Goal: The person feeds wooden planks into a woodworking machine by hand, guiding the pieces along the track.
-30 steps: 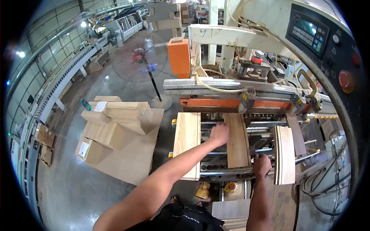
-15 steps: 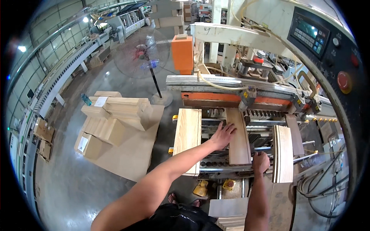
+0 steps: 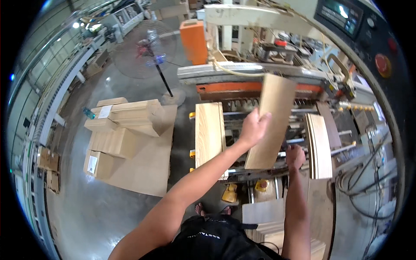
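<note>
A brown wooden board point(image 3: 273, 123) is raised and tilted above the machine bed. My left hand point(image 3: 255, 128) grips it by its left edge, thumb over the upper face and the fingers hidden beneath. Just right of the board's lower end is my right hand point(image 3: 295, 157), closed in a fist. Something small and dark shows at its fingers, but I cannot make out what it is. To the left lies a stack of light wooden boards point(image 3: 208, 134). Another stack of pale boards point(image 3: 320, 145) stands right of my right hand.
Behind the bed runs the machine's metal beam point(image 3: 242, 69). A control panel with a red button point(image 3: 382, 65) hangs at the upper right. Wrapped packages point(image 3: 123, 117) lie on cardboard at the left, near a standing fan point(image 3: 147, 50). Yellow foot pedals point(image 3: 229, 193) sit below the bed.
My left hand, which was lying on the flat board, now grips its edge and has lifted and tilted it. My right hand stays closed beside it. The whole view has shifted a little.
</note>
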Demonstrator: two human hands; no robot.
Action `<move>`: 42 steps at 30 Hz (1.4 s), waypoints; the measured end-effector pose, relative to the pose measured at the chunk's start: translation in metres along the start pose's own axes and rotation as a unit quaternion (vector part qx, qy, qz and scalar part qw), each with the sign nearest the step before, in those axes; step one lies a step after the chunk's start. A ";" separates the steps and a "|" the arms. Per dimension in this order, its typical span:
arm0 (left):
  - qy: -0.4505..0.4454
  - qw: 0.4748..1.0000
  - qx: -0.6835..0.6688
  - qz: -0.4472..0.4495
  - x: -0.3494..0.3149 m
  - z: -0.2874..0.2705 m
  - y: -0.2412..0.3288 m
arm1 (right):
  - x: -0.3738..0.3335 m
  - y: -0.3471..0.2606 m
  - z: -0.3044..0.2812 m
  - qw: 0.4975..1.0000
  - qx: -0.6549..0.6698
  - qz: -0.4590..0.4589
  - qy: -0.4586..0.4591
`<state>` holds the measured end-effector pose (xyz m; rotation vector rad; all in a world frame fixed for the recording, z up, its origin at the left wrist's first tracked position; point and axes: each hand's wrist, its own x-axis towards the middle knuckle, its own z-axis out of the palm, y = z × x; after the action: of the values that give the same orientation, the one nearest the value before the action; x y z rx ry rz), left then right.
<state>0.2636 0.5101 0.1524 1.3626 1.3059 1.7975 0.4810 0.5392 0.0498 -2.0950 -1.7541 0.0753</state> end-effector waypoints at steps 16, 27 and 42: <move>0.104 0.889 -0.095 -0.435 0.000 0.031 -0.186 | 0.001 -0.003 0.003 0.999 0.023 0.036 -0.002; 0.122 0.909 0.032 -0.397 0.011 0.052 -0.140 | 0.000 -0.003 -0.004 0.996 0.047 0.070 -0.007; 0.128 0.918 0.139 -0.348 0.014 0.053 -0.132 | -0.002 -0.007 -0.002 0.994 0.017 0.097 -0.038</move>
<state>0.2897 0.5934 0.0396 0.6411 1.9385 1.3422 0.4743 0.5374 0.0536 -2.2595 -1.5748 0.2415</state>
